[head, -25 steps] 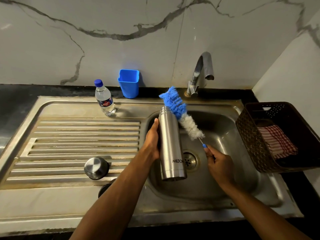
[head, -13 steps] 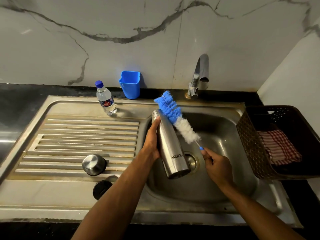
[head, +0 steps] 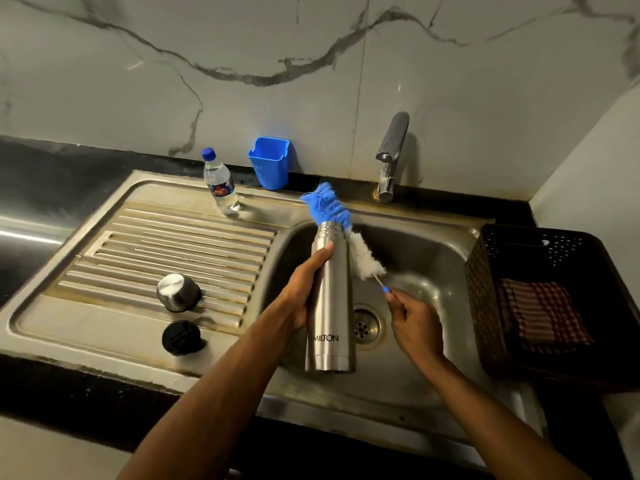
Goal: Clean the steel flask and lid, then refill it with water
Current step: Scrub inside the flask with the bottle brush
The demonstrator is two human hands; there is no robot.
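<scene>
My left hand grips the steel flask around its middle, holding it nearly upright over the sink basin, open mouth at the top. My right hand pinches the thin handle of a blue and white bottle brush. The brush leans against the flask's right side, its blue tip beside and above the mouth. The steel cup lid and the black inner stopper lie on the ribbed drainboard to the left.
A tap stands behind the basin, with no water running. A small plastic water bottle and a blue holder stand at the back. A dark basket with a checked cloth sits to the right.
The flask has swung from tilted left back to nearly upright. The brush's blue tip stays by the flask's mouth, now reaching above it. My right hand sits slightly further right.
</scene>
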